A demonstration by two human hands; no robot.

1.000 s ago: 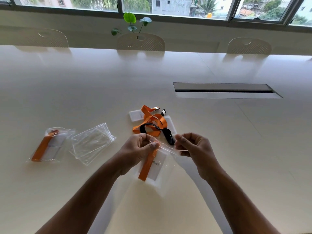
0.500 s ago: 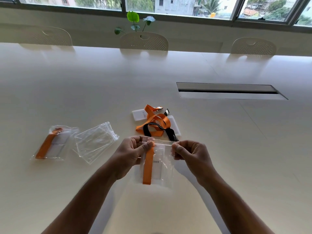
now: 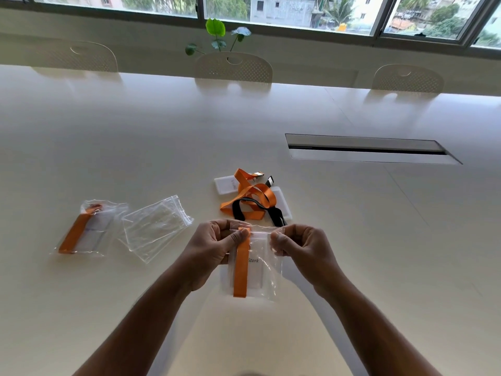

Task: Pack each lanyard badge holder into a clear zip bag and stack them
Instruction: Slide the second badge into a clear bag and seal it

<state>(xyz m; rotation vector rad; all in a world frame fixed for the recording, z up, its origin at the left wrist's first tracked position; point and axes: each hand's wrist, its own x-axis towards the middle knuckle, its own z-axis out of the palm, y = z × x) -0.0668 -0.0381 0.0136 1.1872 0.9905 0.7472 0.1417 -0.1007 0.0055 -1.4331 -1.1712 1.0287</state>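
Observation:
A clear zip bag (image 3: 264, 278) hangs upright above the table, with a white badge holder and a folded orange lanyard (image 3: 241, 270) inside it. My left hand (image 3: 214, 249) pinches the bag's top left corner and my right hand (image 3: 298, 246) pinches its top right corner. On the table at the far left lies a packed bag (image 3: 84, 230) holding an orange lanyard. Beside it lie empty clear zip bags (image 3: 154, 226). Behind my hands sits a loose tangle of orange and black lanyards (image 3: 250, 199) with white badge holders (image 3: 225, 184).
The white table (image 3: 135, 137) has a long cable slot (image 3: 368, 150) at the right rear. White chairs (image 3: 233, 67) stand along the far edge, with a green plant (image 3: 217, 33) behind the middle one.
The bag has swung from tilted to hanging straight down. My hands have moved apart along its top edge, pulling the edge level and taut.

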